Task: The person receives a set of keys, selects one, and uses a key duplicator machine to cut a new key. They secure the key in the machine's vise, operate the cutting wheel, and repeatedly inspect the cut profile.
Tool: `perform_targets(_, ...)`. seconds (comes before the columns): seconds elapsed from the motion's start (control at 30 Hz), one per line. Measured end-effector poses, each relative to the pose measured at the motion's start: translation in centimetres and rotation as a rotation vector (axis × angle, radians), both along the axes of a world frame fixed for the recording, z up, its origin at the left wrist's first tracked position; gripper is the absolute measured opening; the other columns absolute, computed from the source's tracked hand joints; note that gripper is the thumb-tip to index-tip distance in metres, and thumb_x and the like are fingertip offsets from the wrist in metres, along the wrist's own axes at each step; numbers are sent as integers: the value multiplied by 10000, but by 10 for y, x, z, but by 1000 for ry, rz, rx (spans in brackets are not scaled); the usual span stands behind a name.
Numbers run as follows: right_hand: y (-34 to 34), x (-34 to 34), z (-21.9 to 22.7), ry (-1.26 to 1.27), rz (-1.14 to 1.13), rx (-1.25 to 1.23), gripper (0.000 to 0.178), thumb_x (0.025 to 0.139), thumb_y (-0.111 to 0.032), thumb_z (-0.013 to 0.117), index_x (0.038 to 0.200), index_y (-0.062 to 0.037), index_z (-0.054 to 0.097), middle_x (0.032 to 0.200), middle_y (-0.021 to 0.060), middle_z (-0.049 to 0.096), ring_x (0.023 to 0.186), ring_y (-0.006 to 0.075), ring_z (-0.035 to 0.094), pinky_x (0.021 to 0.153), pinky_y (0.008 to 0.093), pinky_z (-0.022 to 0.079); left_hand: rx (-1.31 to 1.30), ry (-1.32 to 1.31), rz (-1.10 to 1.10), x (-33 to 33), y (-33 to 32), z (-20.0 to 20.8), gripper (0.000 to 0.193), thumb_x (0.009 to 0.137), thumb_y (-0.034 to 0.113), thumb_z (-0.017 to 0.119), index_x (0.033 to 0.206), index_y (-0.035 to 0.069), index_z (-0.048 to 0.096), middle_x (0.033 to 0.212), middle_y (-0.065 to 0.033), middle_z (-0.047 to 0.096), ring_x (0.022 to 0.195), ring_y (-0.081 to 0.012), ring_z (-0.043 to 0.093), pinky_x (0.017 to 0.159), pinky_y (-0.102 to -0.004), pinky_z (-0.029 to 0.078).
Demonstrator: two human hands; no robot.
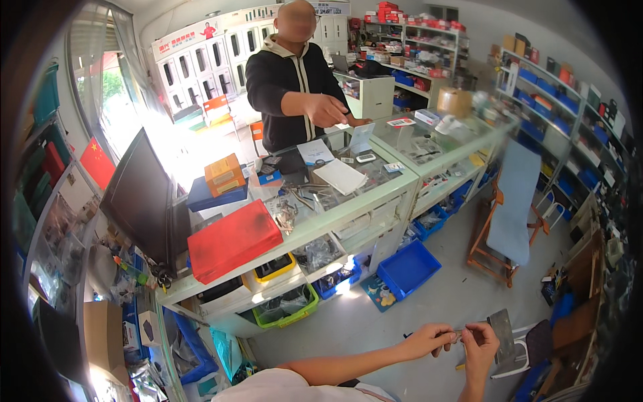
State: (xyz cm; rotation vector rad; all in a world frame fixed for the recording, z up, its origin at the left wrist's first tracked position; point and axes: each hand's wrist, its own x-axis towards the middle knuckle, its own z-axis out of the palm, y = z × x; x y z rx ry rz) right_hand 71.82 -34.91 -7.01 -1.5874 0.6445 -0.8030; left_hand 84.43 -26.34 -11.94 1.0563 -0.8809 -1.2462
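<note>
Low on the right, my left hand and my right hand meet, their fingers closed in a pinch. Between the fingertips is something small and brownish, largely hidden, whose kind I cannot make out. Just right of my right hand shows a flat dark grey plate; whether it joins what I hold, I cannot tell. Both hands are over the floor, away from the glass counter.
Across the counter a person in a dark jacket reaches out a hand. A red box, a monitor and papers are on the counter. A blue bin lies on the floor; a folding lounge chair stands right.
</note>
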Motion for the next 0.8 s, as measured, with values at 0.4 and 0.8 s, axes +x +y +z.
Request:
perform_targets(0.4,-29,-115,-5,-119,-185,97,192,775,-10,620,960,17,580,799,38,576,714,91,548,653,215,451,-66,171,-78,-112,-40,16,207,895,207,513,907,8,566,759,-49,588,557,-83,497,525,-216,414)
perform_targets(0.8,-32,-220,-7,-147,-310,107,292,786,-80,630,1050,15,549,931,64,590,814,119,563,714,220,435,-47,136,7,-220,-56,10,189,872,203,549,927,26,583,771,-56,608,596,-94,536,562,-234,447)
